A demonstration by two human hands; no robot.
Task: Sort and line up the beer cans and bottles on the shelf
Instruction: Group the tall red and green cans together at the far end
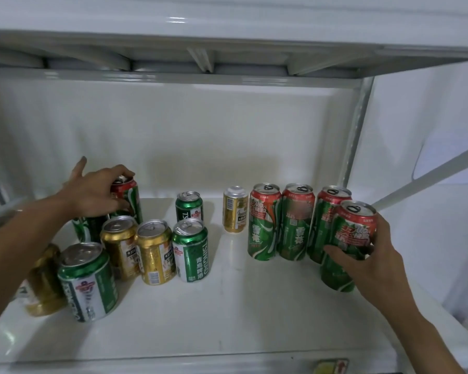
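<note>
A person's right hand (373, 255) curls around a tall red-and-green can (347, 244) near the right edge of a glossy white shelf (227, 306), thumb across its front and fingers behind. The can tilts against the last of three matching tall cans (295, 222) standing side by side toward the back right, their printed Chinese characters too small to read.

The left hand (95, 190) grips the rim of another tall red-topped can (127, 198) at the back left, one finger pointing up.

Below that hand stand short aluminium cans: two gold cans (138, 249) side by side, a green Tsingtao can (191, 249) touching them, and another green can (88, 282) nearer the front left edge. One small green can (189, 206) and a lone gold can (235, 210) stand mid-shelf toward the back.
</note>
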